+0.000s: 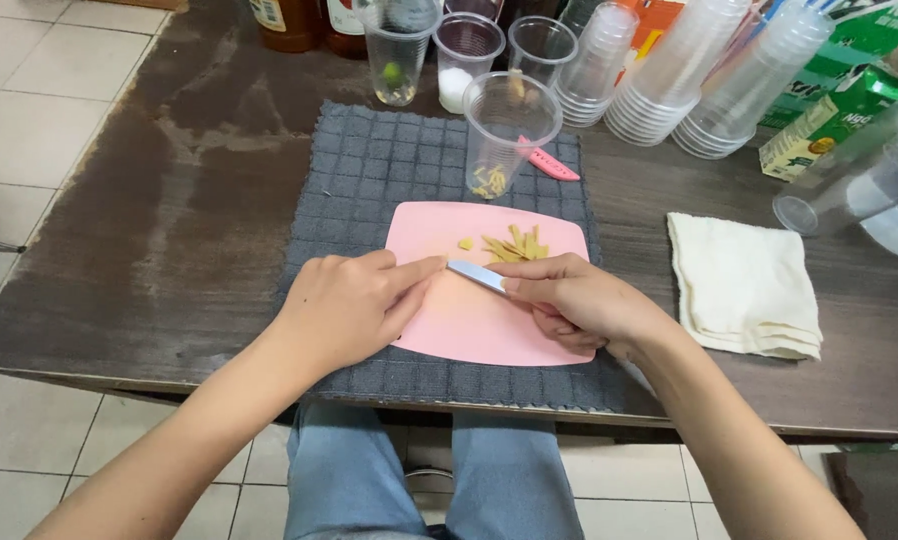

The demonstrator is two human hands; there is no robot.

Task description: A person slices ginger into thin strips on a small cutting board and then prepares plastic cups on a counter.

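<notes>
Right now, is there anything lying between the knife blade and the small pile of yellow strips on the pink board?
Nothing visible. The right hand holds the knife, the left hand touches its tip, and only bare pink cutting board lies between the blade and the yellow strips.

Soft, even light is falling from overhead, so my hands (359, 305) are casting only faint shadows onto the pink board (474, 330). The plastic cups (669, 80) at one o'clock are catching small glints. The lens is bending the table (119, 260) edge near nine o'clock. Everything is staying sharp; my arms at six are blurring slightly.
</notes>
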